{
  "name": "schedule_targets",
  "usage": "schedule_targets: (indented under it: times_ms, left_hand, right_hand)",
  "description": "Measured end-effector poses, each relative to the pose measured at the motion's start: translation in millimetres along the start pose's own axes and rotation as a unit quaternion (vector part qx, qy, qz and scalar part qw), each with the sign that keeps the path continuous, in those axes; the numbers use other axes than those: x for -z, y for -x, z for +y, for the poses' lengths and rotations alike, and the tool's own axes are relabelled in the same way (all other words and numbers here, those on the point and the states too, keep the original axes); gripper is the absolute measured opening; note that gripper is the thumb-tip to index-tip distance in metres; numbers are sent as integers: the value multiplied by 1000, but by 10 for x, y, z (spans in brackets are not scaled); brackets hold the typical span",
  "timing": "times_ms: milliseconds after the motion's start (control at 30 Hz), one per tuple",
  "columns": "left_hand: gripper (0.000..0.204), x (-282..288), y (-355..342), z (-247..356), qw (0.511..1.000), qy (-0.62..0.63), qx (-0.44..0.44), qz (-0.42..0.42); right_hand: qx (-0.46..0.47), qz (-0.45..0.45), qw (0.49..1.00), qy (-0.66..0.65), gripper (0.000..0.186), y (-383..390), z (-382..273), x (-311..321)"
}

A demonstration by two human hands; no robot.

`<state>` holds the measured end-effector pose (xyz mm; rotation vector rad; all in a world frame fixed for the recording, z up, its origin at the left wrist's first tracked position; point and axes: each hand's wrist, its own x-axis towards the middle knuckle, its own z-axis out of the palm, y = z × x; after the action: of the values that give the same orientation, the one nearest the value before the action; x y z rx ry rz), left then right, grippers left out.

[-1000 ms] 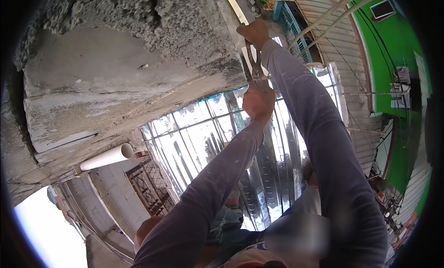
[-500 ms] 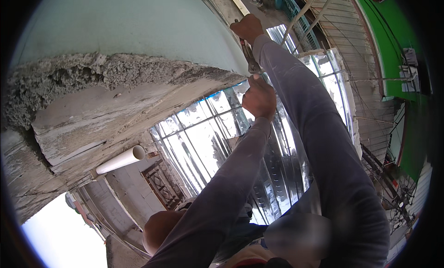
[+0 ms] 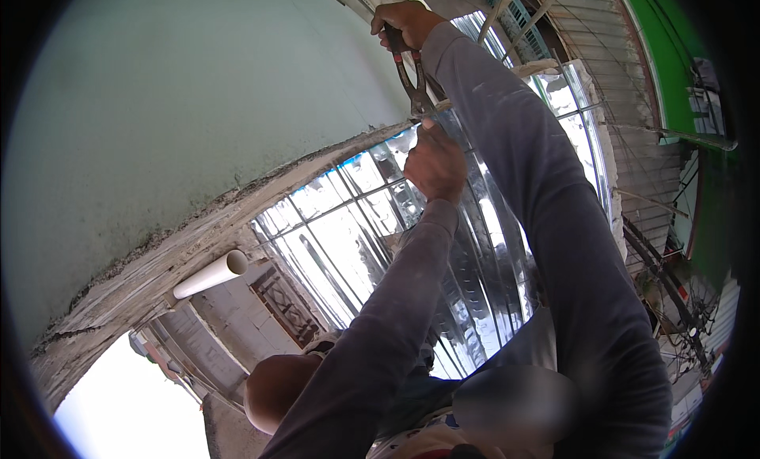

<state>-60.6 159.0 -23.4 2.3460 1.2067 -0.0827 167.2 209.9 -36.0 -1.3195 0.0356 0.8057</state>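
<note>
My right hand [image 3: 400,28] is closed on the upper end of long dark pliers or snips [image 3: 417,95] with red on the handles, beside the pale green wall [image 3: 182,95]. Their jaws point down to a narrow edge at the wall's corner. My left hand [image 3: 434,162] is closed just below the jaws, thumb up against that edge; what its fingers grip is hidden. Behind both hands lies a shiny corrugated metal sheet [image 3: 332,253] crossed by thin bars.
A white pipe [image 3: 207,275] sticks out below the rough concrete ledge [image 3: 127,285]. Poles [image 3: 507,12], rusty roofing [image 3: 609,71], wires and a green building [image 3: 661,63] are at the right. Concrete structures [image 3: 229,324] lie far below. A rounded patch of bare skin [image 3: 277,388] shows at lower left.
The view has shifted, showing much more green wall and less rough concrete. My right hand and the tool sit higher and further left in the picture; my left hand has moved slightly up.
</note>
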Motion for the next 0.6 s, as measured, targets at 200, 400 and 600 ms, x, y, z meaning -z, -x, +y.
schedule_targets:
  times_ms: [200,400,600]
  left_hand:
    - [52,37,41,22,999,15,-28,14]
    - [52,-20,28,-29,996,38,-64,49]
    - [51,-22,26,-37,997,19,-66,36]
  right_hand:
    - [102,157,961,201,37,-70,57,-163]
    - [115,161,941,276,37,-16,-70,-150]
    - [91,215,947,221,39,214,-247,-213]
